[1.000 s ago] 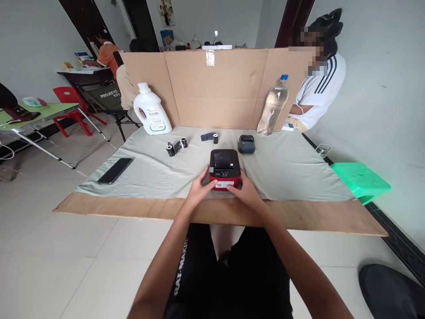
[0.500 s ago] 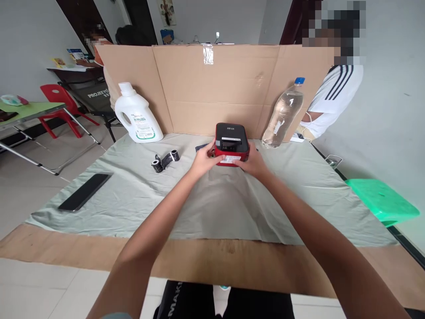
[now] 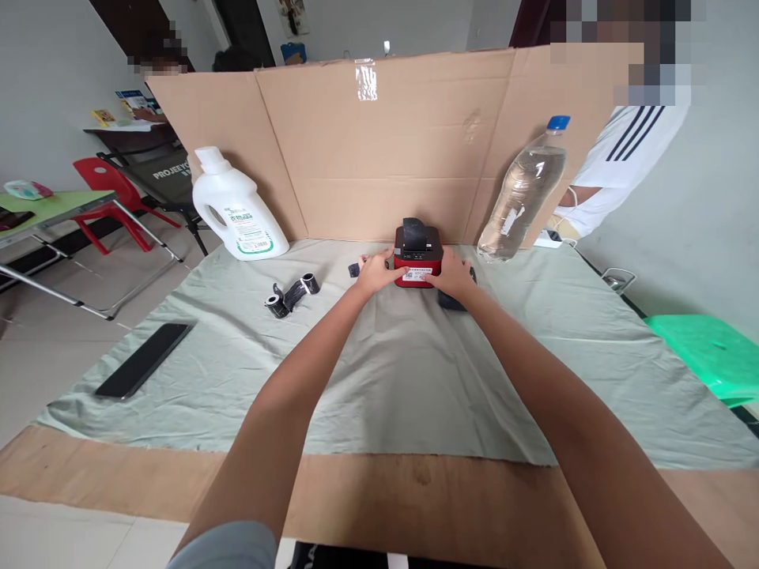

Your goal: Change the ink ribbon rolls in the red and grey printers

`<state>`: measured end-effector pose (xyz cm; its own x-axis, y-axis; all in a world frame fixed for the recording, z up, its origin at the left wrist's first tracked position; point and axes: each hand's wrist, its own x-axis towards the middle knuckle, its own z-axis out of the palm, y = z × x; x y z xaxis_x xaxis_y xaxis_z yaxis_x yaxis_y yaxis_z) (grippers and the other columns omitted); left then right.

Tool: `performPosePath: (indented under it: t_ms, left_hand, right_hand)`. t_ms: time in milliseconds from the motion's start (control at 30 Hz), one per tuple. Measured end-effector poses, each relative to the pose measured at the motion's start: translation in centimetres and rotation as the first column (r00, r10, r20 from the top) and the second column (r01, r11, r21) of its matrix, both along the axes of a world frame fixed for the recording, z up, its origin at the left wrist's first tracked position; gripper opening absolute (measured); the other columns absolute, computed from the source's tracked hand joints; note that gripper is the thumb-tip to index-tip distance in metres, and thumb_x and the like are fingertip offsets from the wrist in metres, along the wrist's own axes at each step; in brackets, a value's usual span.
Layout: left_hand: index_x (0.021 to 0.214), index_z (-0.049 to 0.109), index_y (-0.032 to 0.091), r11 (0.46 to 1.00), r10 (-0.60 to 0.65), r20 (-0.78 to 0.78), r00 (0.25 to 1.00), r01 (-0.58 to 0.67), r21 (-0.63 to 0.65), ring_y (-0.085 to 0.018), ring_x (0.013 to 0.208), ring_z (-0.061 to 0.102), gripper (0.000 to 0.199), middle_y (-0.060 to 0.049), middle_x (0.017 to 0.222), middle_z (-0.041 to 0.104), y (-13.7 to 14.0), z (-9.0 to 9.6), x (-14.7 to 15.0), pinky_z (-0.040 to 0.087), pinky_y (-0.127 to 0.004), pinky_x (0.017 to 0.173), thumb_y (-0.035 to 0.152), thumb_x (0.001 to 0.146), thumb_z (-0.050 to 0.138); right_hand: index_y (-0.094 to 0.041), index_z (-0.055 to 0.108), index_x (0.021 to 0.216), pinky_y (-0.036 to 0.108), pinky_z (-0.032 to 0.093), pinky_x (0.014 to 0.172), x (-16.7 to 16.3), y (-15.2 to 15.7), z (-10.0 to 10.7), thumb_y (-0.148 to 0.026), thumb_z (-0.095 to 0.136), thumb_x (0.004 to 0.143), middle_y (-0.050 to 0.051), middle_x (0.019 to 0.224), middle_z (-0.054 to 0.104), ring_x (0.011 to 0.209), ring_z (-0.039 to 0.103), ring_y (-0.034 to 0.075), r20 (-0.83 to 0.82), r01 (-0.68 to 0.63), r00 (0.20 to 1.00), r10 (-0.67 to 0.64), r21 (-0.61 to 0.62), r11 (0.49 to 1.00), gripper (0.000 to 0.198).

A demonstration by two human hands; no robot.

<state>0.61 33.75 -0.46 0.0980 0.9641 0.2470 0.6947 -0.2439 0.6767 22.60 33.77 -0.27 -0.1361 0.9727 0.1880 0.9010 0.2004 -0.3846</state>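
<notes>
A small red and black printer (image 3: 418,259) stands on the cloth close to the cardboard, a white label on its near side. From its top sticks up a curled black strip (image 3: 413,233). My left hand (image 3: 379,273) grips the printer's left side, thumb on the front. On the opposite side, my right hand (image 3: 454,273) grips it the same way. Partly hidden under my right wrist lies a dark object (image 3: 451,301); its kind cannot be made out. Another small dark piece (image 3: 354,270) shows beside my left fingers.
Two joined black rolls (image 3: 292,295) and a black phone (image 3: 144,360) lie on the cloth (image 3: 379,395) to the left. A white detergent jug (image 3: 237,209) and a water bottle (image 3: 525,194) lean against the cardboard (image 3: 385,150). People are behind it; a green stool (image 3: 711,356) stands right.
The printer has tipped from showing its top to standing more level, farther back, with the black strip now visible above it. Both hands stay on it. The view has shifted.
</notes>
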Motion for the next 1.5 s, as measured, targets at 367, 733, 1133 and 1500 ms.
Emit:
performPosePath:
  t_ms: [367, 733, 1133, 1500]
  left_hand:
    - [0.146, 0.059, 0.024, 0.957, 0.094, -0.084, 0.992, -0.067, 0.281, -0.034, 0.161, 0.028, 0.056, -0.010, 0.161, 0.051, -10.5, -1.0, -0.3, 0.015, -0.058, 0.130, 0.031, 0.091, 0.066]
    - [0.163, 0.036, 0.028, 0.929, -0.362, -0.128, 0.924, 0.369, 0.036, -0.032, 0.163, 0.026, 0.088, -0.012, 0.167, 0.042, -22.5, -2.8, -0.9, 0.006, -0.055, 0.134, 0.053, 0.089, 0.075]
    - [0.141, 0.065, 0.027, 0.913, -0.394, -0.246, 0.886, 0.409, 0.010, -0.031, 0.146, 0.053, 0.044, -0.010, 0.143, 0.068, -23.0, -3.4, -2.4, 0.016, -0.056, 0.131, 0.035, 0.098, 0.061]
    - [0.144, 0.061, 0.007, 0.922, -0.323, -0.554, 0.767, 0.388, 0.000, -0.034, 0.116, 0.064, 0.050, -0.019, 0.115, 0.073, -23.9, -3.6, -0.3, 0.042, -0.048, 0.103, 0.016, 0.098, 0.045]
  right_hand:
    - [-0.013, 0.051, 0.142, 0.064, 0.049, 0.097, 1.8, -6.6, 1.1, -0.041, 0.082, 0.069, 0.029, 0.141, 0.050, 0.121, 0.059, 0.051, -0.074, 0.357, 0.928, -0.366, -0.117, 0.927, 0.084]
    - [-0.020, 0.048, 0.147, 0.054, 0.052, 0.097, -3.6, -23.6, -0.6, -0.042, 0.078, 0.070, 0.020, 0.132, 0.052, 0.120, 0.058, 0.042, -0.133, 0.115, 0.985, -0.106, 0.059, 0.992, 0.086]
    - [-0.023, 0.066, 0.132, 0.053, 0.052, 0.099, -2.6, -22.1, -1.9, -0.063, 0.066, 0.086, 0.017, 0.123, 0.064, 0.117, 0.063, 0.038, -0.211, 0.095, 0.971, -0.109, -0.076, 0.993, 0.061]
    - [-0.024, 0.068, 0.124, 0.055, 0.026, 0.124, -1.6, -20.6, -3.9, -0.041, 0.041, 0.094, 0.009, 0.141, 0.066, 0.138, 0.053, 0.029, -0.556, -0.052, 0.832, 0.001, -0.076, 0.996, 0.044]
